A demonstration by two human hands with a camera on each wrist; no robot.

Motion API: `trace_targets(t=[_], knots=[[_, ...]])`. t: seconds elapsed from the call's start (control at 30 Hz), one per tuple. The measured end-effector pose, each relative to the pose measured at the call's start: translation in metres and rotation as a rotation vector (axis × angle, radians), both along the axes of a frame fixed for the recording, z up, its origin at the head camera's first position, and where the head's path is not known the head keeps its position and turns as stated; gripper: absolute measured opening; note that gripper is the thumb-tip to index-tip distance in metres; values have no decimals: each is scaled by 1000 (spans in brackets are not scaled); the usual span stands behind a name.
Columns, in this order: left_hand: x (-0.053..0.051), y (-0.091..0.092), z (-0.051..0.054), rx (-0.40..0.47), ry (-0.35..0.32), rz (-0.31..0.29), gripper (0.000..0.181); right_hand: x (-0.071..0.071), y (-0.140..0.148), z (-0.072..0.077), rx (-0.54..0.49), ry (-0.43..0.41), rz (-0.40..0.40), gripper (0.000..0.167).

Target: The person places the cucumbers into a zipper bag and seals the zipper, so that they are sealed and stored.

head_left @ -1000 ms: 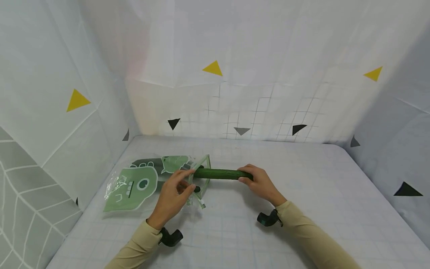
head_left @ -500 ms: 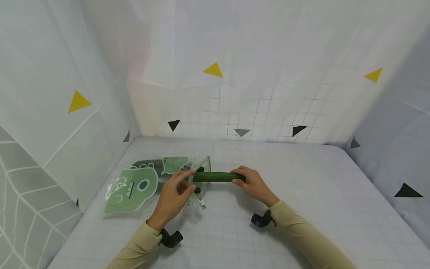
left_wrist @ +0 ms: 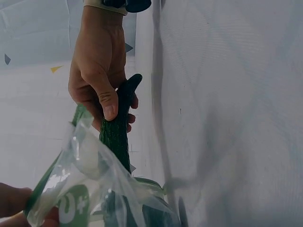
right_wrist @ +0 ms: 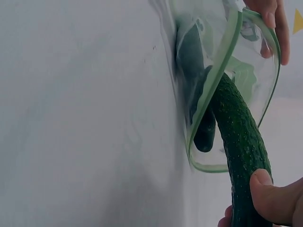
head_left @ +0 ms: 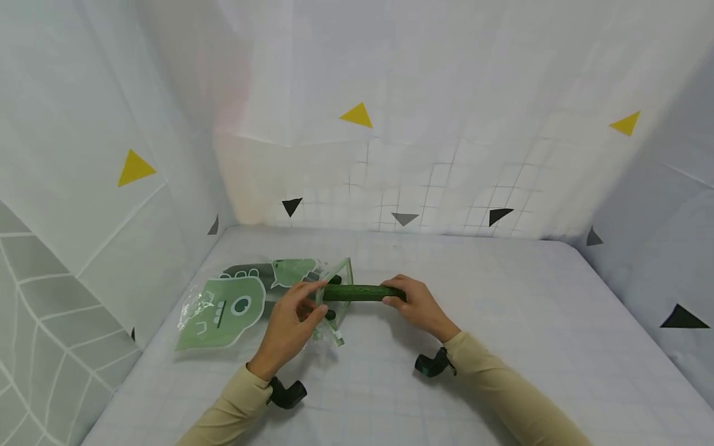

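A clear zip bag (head_left: 220, 322) with a green cartoon print lies on its side, its green-edged mouth (right_wrist: 227, 52) spread toward the right. My left hand (head_left: 290, 325) pinches the upper edge of that mouth between thumb and fingers. With my right hand (head_left: 422, 308) I grip a long green cucumber (head_left: 357, 293) by its outer end. Its far end is inside the mouth, partly seen through the plastic in the right wrist view. Below it, another cucumber (right_wrist: 205, 135) rests inside the bag with its tip near the opening.
A white table (head_left: 502, 322) carries the bag on its left half. White sheets with yellow and dark triangles (head_left: 358, 115) hang around the back and sides. A black wrist camera (head_left: 287, 393) sits under my left cuff, and a second camera (head_left: 432, 362) under the right.
My right hand has shifted left, pushing the cucumber farther into the bag, mostly in the first half second. The left hand keeps its hold on the bag's edge.
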State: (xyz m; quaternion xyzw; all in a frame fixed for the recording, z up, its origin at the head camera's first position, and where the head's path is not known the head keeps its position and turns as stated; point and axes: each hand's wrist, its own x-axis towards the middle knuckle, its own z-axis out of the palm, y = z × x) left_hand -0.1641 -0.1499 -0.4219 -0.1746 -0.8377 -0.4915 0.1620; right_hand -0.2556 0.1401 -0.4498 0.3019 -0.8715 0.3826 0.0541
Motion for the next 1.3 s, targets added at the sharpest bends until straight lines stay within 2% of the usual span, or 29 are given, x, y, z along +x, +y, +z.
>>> trace_targets(t=[0.27,0.53,0.77,0.97,1.13,1.3], knots=[[0,1,-2,-4,6,8,45,0,-21,-6,-6,21,5,28],[1,2,-2,7,1,5,47,2,-40,-14,42,18,29,25],[0,2,0,9,18,3,46,3,-52,-14,22,9,15,25],[1,1,2,1,-3,0,46,2,-60,-15,36,-6,9,30],[0,0,0,2,-6,-3,46,2,-54,-14,46,-25,16,30],[0,0,0,4,0,1,45,0,-29,-13,80,-29,44,29]])
